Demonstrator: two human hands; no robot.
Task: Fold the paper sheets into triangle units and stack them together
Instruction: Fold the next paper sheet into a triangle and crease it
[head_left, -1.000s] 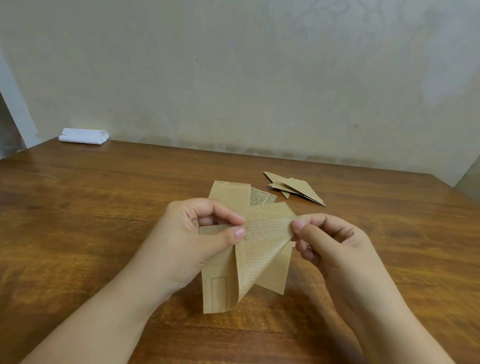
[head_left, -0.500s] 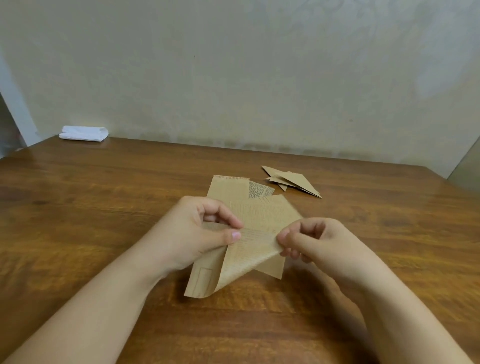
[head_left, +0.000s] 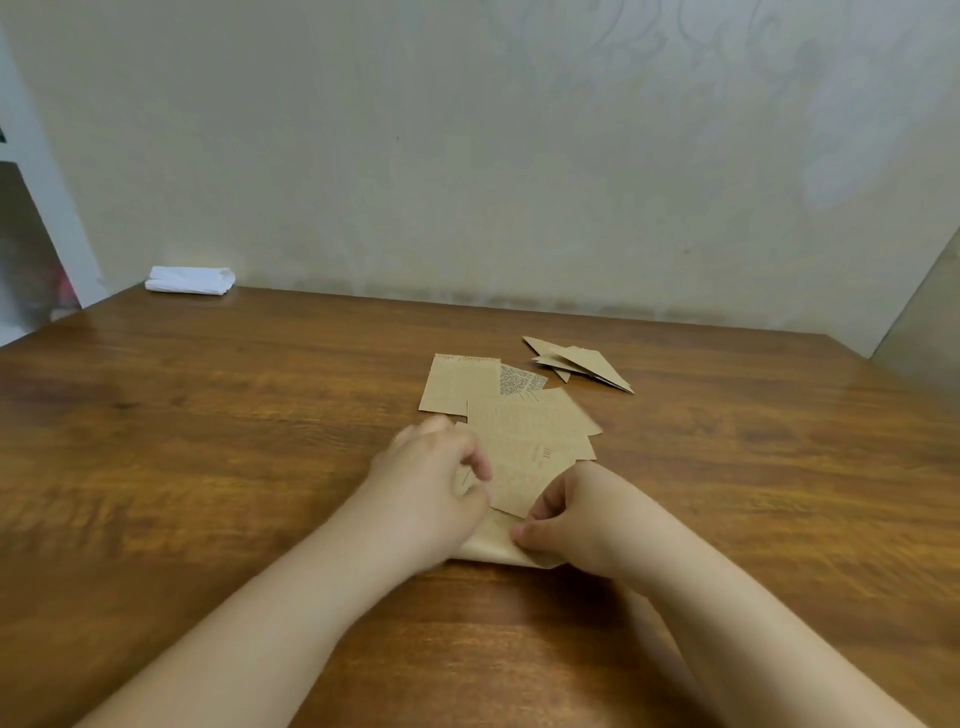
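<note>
While both hands press at frame centre, the left hand (head_left: 441, 467), fingers curled, pins the paper sheet (head_left: 519, 467); the right hand (head_left: 566, 512) pinches its folded near edge on the table (head_left: 208, 415). Likely risk: loose sheets (head_left: 460, 384) underneath slip, skewing the crease. Finished triangle units (head_left: 582, 361) lie upper right. No containers visible.

white folded cloth (head_left: 190, 280): far-left table corner, by wall | wooden table (head_left: 208, 441) | pale wall (head_left: 467, 156)
</note>
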